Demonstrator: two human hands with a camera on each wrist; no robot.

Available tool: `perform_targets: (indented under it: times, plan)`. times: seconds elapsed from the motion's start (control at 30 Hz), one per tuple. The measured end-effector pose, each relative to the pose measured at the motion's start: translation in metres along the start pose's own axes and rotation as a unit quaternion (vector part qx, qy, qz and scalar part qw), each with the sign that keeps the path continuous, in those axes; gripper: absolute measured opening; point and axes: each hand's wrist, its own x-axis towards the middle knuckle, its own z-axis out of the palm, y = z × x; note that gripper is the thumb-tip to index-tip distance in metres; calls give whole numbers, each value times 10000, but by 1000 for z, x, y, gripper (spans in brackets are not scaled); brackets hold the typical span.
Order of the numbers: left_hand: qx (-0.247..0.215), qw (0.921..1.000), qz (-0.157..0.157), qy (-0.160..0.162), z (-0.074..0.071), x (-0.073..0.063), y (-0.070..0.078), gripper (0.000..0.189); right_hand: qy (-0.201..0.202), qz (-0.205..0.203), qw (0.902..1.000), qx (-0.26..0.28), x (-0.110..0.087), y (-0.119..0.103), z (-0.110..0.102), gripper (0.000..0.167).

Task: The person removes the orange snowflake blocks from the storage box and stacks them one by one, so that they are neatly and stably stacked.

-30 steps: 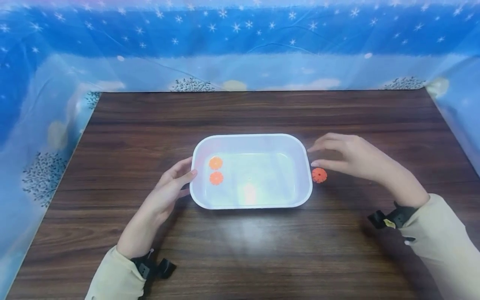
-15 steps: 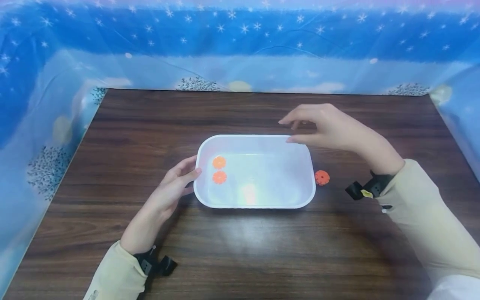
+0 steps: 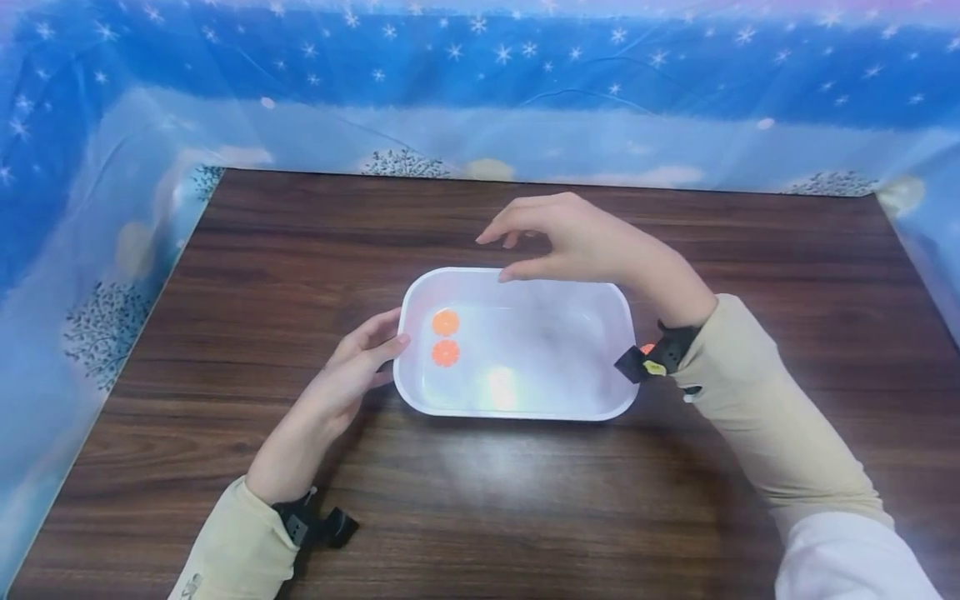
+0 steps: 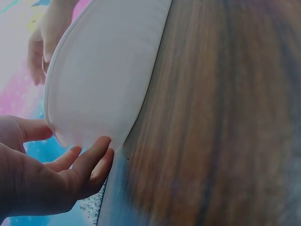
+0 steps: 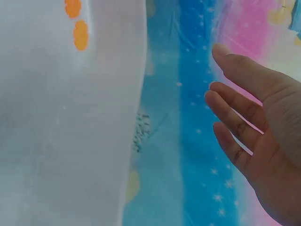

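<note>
A white rectangular plastic tub with rounded corners stands on the table. My left hand holds its left end, thumb over the rim and fingers against the outer wall, as the left wrist view also shows. Inside, near that end, lie two flat orange notched discs, an upper disc and a lower disc. My right hand hovers over the far rim, fingers loosely bent and nothing between them; the right wrist view shows the same hand with an empty palm.
Just beyond the tub's right end, another orange disc is mostly covered by the black wrist camera on my right arm. A dark wood-grain table spreads around the tub. Blue snowflake-patterned cloth hangs behind and at the sides.
My right hand has moved left and away from me, from beside the disc at the tub's right end to above the far rim. My left hand keeps its hold.
</note>
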Motion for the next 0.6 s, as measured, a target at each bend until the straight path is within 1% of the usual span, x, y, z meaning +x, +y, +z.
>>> perform_targets:
  times: [0.13, 0.27, 0.43, 0.53, 0.6]
  plan:
    - [13, 10000, 2, 4, -2, 0, 0, 54, -240, 123, 9996, 116, 16, 1, 14, 41]
    - [12, 10000, -18, -14, -3, -1, 1, 54, -625, 236, 9976, 206, 28, 1, 27, 43]
    - [-8, 10000, -58, -19, -2, -1, 2, 53, -1227, 344, 9915, 263, 38, 4, 48, 44]
    - [-35, 10000, -66, -33, -2, -1, 3, 53, -1433, 316, 9889, 254, 42, 5, 57, 43]
    - [-60, 9999, -72, -45, -2, 0, 3, 53, -1529, 257, 9878, 153, 44, 5, 62, 42]
